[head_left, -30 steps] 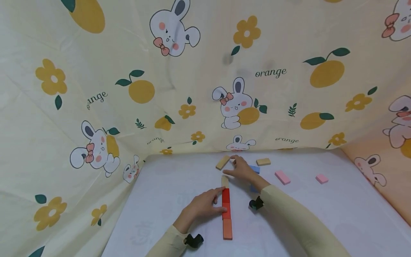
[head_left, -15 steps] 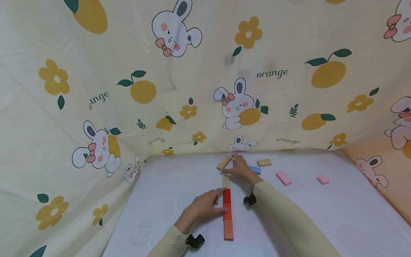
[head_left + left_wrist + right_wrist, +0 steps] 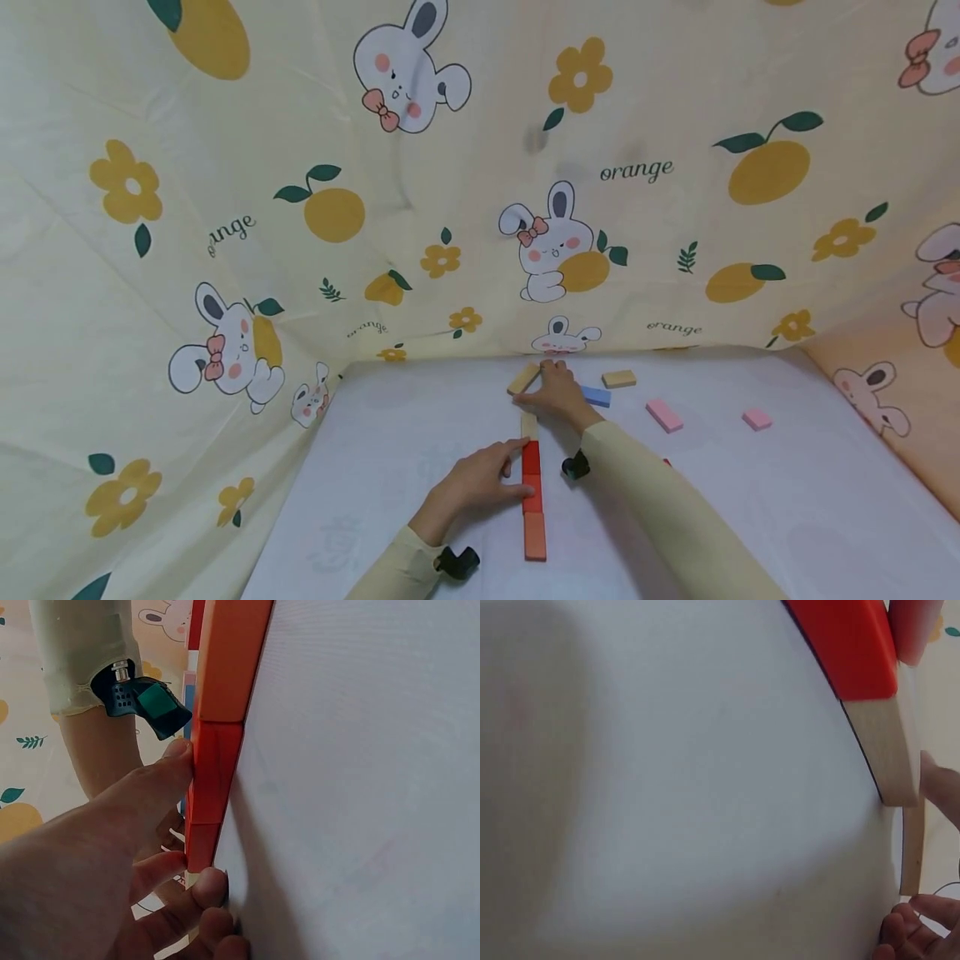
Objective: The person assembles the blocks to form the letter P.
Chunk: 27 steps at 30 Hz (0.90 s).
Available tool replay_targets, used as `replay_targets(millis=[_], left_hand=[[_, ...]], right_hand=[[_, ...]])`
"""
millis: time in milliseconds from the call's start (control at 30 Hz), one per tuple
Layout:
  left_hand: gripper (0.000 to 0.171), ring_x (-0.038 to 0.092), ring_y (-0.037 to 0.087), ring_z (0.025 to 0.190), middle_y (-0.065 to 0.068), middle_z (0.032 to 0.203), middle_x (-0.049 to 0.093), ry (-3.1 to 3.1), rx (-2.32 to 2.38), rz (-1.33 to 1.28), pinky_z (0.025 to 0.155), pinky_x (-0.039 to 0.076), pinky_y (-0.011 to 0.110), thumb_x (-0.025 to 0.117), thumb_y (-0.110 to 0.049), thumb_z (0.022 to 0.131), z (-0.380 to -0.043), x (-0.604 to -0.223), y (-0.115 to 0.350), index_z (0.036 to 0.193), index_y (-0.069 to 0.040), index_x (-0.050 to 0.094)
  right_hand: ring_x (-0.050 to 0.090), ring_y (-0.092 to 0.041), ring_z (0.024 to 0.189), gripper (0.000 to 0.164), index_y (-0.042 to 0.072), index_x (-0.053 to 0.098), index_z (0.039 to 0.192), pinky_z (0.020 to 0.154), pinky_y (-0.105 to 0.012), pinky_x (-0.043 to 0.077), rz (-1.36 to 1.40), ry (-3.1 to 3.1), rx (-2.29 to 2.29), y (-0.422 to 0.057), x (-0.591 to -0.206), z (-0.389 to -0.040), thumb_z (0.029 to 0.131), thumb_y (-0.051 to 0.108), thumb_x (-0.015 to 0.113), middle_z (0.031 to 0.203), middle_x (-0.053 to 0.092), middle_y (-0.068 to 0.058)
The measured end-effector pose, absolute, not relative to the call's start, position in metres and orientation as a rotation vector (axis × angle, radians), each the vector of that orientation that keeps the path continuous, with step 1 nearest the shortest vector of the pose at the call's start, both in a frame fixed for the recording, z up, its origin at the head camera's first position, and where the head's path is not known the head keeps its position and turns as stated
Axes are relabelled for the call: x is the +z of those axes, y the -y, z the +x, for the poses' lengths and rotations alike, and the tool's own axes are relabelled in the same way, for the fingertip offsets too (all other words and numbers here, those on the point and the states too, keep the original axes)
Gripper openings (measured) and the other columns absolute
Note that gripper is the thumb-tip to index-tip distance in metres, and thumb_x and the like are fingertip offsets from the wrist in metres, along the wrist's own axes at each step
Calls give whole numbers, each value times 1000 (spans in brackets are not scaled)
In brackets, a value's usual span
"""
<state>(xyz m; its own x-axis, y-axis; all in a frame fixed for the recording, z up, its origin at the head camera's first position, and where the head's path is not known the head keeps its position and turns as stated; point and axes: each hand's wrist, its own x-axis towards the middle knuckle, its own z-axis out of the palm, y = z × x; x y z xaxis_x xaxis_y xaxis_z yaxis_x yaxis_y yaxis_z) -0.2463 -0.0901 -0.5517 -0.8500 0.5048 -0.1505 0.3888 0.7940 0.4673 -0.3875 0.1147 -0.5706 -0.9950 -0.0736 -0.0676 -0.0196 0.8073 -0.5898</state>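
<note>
White desk (image 3: 390, 483), matt and pale, with faint smudgy print at the left and soft shadows under both forearms. Walled in by a cream cloth backdrop (image 3: 435, 167), lightly creased, hung behind and along the left; at the right, a more peach-toned cloth panel (image 3: 933, 454). Printed with white rabbits (image 3: 541, 258), ochre oranges (image 3: 768, 172), flowers (image 3: 577, 93), green leaves (image 3: 686, 258) and the word "orange" in script. Down the middle of the desk, end to end in a straight row: orange block (image 3: 535, 537) nearest, near red block (image 3: 534, 503), far red block (image 3: 531, 458), then pale wooden block (image 3: 528, 426). At the left side of this row, left hand (image 3: 476, 477), thumb and index finger spread apart, touching the two red ones. Just beyond the row's far end, right hand (image 3: 558, 392), pinching slanted wooden block (image 3: 522, 379) by its two ends between thumb and fingers. Right of that, partly covered, blue block (image 3: 597, 397); near the back, tan block (image 3: 618, 379); farther right, long pink block (image 3: 664, 415) and, well apart, small pink block (image 3: 757, 419). Past the edge of the right sleeve (image 3: 660, 508), red scrap (image 3: 667, 462), too hidden to identify. At both wrists, dark cameras (image 3: 457, 563).
</note>
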Motion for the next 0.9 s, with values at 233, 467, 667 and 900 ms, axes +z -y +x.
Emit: replay_targets(millis=[233, 467, 667, 900], left_hand=[[83, 48, 5, 79, -6, 90, 55, -2718, 616, 705, 62, 40, 26, 82, -58, 91, -247, -551, 91, 162, -29, 48], [84, 49, 5, 79, -6, 91, 55, -2709, 617, 674, 62, 39, 26, 82, -57, 91, -247, -550, 90, 162, -29, 48], [83, 49, 6, 79, -6, 90, 55, -2703, 629, 668, 62, 40, 26, 84, -55, 90, -246, -550, 89, 162, -30, 48], [84, 48, 6, 79, -6, 90, 55, -2709, 639, 666, 61, 38, 27, 84, -56, 90, -245, -551, 88, 162, -31, 47]], right_hand=[[49, -46, 135, 106, -2, 39, 161, 113, -63, 42, -44, -2897, -936, -114, -568, -388, 84, 51, 89, 154, 44, -30], [50, -43, 137, 103, -3, 40, 158, 116, -60, 41, -115, -2840, -1020, -126, -564, -388, 84, 48, 90, 154, 45, -29], [57, -36, 121, 94, -2, 47, 153, 108, -54, 47, -220, -2768, -1050, -142, -556, -388, 84, 43, 92, 138, 57, -24], [55, -32, 120, 88, 3, 51, 151, 109, -52, 47, -358, -2692, -997, -159, -552, -396, 84, 43, 93, 136, 58, -17]])
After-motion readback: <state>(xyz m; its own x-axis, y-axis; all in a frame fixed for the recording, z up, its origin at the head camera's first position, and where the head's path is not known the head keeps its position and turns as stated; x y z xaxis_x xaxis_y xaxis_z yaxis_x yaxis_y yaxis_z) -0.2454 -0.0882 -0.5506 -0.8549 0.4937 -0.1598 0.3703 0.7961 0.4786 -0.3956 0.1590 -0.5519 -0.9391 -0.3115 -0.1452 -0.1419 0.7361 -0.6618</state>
